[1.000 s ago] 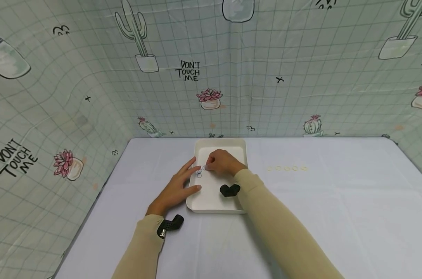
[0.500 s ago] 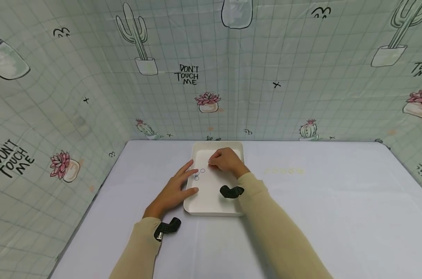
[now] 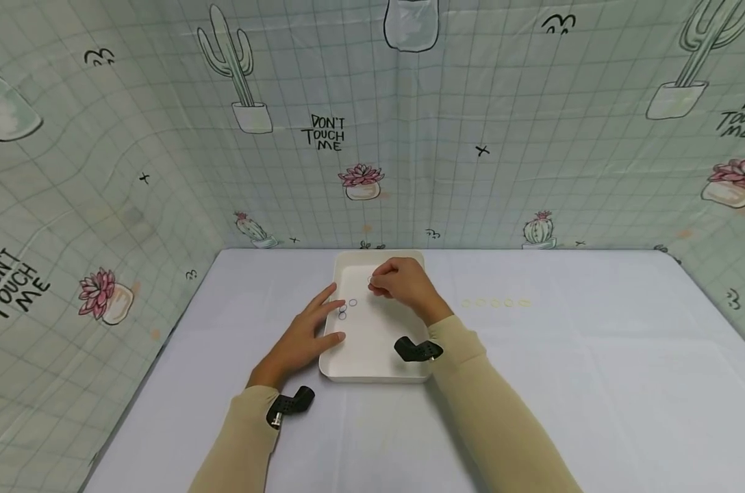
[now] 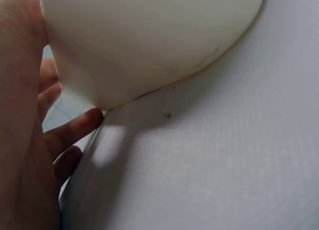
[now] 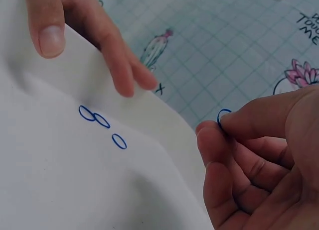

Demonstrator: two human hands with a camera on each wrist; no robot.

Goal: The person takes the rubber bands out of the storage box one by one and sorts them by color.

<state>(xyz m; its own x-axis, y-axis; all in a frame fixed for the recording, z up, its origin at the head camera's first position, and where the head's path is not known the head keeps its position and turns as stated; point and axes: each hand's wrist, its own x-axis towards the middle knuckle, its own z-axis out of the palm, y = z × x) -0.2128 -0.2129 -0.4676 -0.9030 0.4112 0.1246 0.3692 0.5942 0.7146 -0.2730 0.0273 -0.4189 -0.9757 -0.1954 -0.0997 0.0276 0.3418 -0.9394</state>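
Observation:
Between thumb and forefinger, my right hand [image 3: 406,284] pinches a thin blue ring [image 5: 219,119], raised over the white tray [image 3: 375,359]. Its other fingers are curled in the right wrist view. In the tray's left part lie three more blue rings [image 5: 119,141]; two of them touch or overlap and one sits slightly apart. My left hand [image 3: 298,341] rests on the tray's left side with fingers spread and fairly straight, the thumb over the inside. Seen from the left wrist, the left fingers [image 4: 82,128] lie near the tray's outer wall [image 4: 149,46].
Several pale yellow rings [image 3: 496,302] lie in a row on the white tablecloth [image 3: 582,370] right of the tray. A patterned cloth [image 3: 446,178] stands behind the table and along its left side. Each wrist carries a black camera mount [image 3: 294,401].
My right hand has lifted from the blue rings and drawn back a little to the right, with one ring pinched in its fingertips. My left hand stays on the tray. The head view has shifted slightly.

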